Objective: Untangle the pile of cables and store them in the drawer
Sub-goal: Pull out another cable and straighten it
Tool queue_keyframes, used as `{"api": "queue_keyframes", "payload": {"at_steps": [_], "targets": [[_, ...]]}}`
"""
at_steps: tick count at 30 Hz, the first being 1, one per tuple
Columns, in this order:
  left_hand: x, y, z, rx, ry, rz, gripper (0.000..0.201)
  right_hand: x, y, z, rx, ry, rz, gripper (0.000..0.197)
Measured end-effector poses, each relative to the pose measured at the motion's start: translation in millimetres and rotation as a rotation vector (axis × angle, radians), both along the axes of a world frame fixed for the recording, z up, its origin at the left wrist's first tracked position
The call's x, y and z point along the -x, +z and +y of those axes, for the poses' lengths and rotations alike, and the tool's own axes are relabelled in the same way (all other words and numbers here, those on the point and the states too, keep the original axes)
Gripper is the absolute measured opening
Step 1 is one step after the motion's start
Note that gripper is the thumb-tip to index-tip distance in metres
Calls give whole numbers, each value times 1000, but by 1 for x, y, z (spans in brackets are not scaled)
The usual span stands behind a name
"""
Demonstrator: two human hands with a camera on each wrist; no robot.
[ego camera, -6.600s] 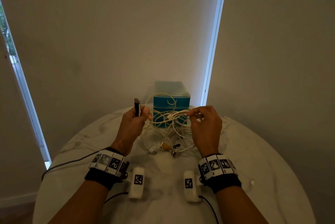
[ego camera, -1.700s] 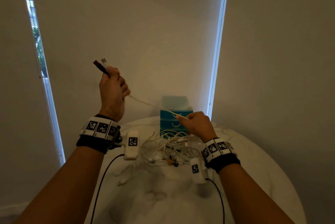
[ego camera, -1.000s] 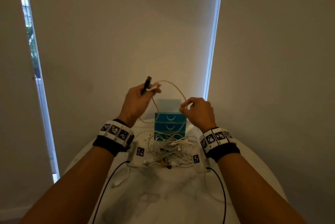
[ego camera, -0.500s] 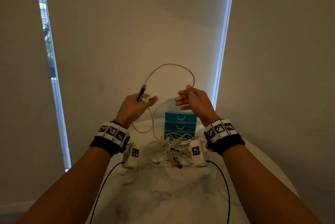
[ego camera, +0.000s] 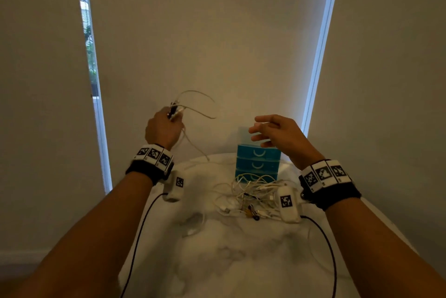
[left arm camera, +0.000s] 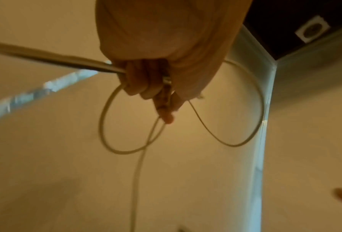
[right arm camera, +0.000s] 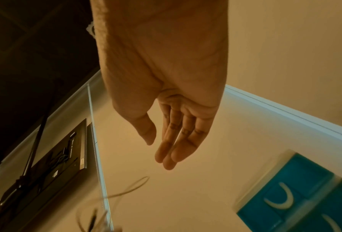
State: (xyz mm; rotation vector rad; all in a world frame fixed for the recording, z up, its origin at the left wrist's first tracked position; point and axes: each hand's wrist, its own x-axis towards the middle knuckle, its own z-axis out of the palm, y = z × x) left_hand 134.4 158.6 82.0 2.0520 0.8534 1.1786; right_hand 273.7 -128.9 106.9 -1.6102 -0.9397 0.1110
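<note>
My left hand [ego camera: 166,126] is raised above the table's left side and grips a thin white cable [ego camera: 200,111] near its plugs. In the left wrist view the fingers [left arm camera: 146,81] curl round the cable [left arm camera: 114,141], which hangs in two loops with one strand trailing down. My right hand [ego camera: 272,131] hovers empty above the blue drawer unit [ego camera: 257,162], fingers straight and relaxed [right arm camera: 172,150]. The tangled pile of white cables [ego camera: 251,196] lies on the table in front of the drawers, which are all closed. The drawer unit [right arm camera: 305,196] shows at the lower right of the right wrist view.
The round white marble table [ego camera: 217,254] carries the pile and the drawers at its far side. Black leads [ego camera: 137,244] run from the wrist devices down across the table. A wall stands close behind, with window strips [ego camera: 91,80] at left and right.
My right hand has let go of the cable and opened, moving right. My left hand has carried the looped cable to the left.
</note>
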Motion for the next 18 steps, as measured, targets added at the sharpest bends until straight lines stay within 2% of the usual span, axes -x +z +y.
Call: {"api": "queue_keyframes", "payload": {"at_steps": [2,4,6,8,9,11,13,15,18], "targets": [[14,-1,20,-13,132,329,58,0,-5,0,-12,19,11,26],[26,-8,34,12,160,529,75,0,-10,0,-15,29,19,25],[32,-15,41,6,156,578,95,0,-16,4,-9,29,27,23],[31,-16,41,12,121,546,109,2,-23,9,5,28,40,21],[30,-15,37,53,67,487,108,3,-26,11,14,31,42,20],[27,-12,27,76,-28,364,86,7,-31,16,21,42,42,20],[25,-10,14,-21,-154,335,58,11,-34,19,17,48,51,20],[18,-13,3,-7,-280,342,40,14,-37,21,14,41,51,19],[10,-16,-13,180,-490,284,42,18,-42,27,28,40,66,19]]}}
